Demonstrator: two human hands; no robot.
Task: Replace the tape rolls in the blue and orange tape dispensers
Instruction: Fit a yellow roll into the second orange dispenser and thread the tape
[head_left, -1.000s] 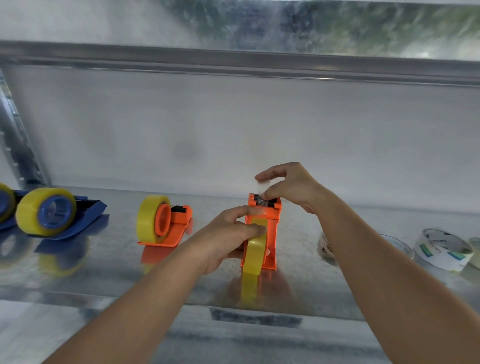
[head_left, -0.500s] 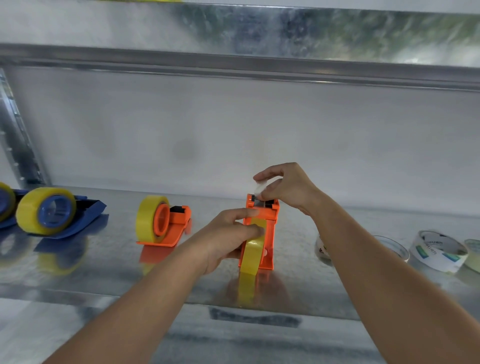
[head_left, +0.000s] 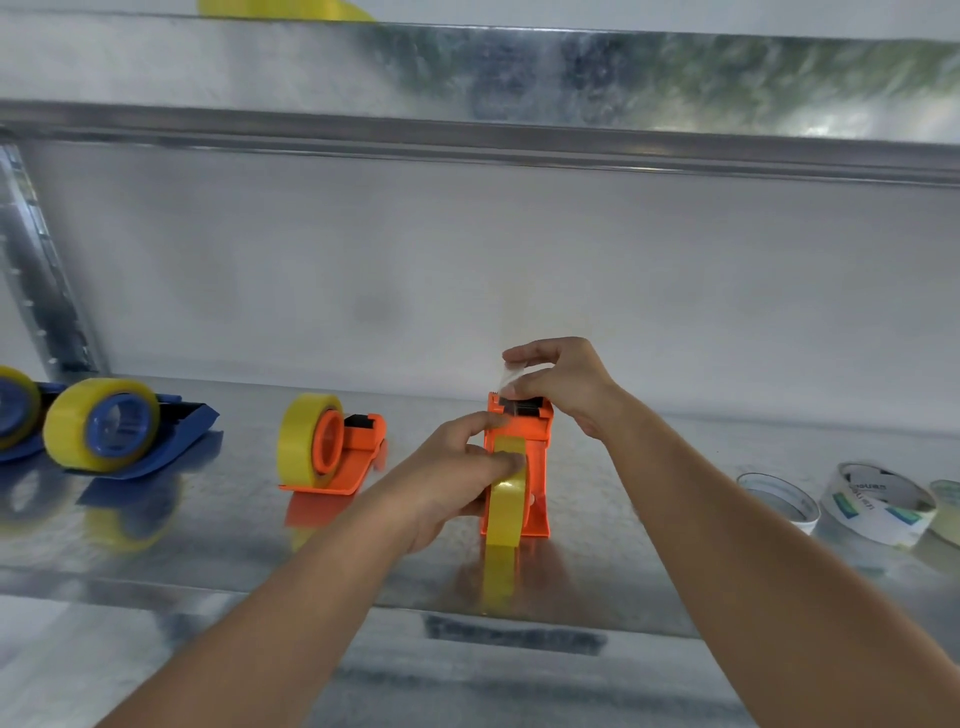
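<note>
two dispensers (head_left: 111, 434) far left on shelf (head_left: 649, 582), one (head_left: 337, 452) left of the held dispenser (head_left: 524, 441), loose rolls (head_left: 872, 501) right

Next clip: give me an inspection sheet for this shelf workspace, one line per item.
Surface: metal shelf, reflective.
Job's things: orange dispenser with yellow roll, handled; second orange dispenser and blue dispenser, both loaded.
Clutter: spent cores at the right.
Hands: left hand grips the roll; right hand pinches the tape end above the cutter.
Cables: nothing seen.
Surroundings: upper shelf; perforated upright.
</note>
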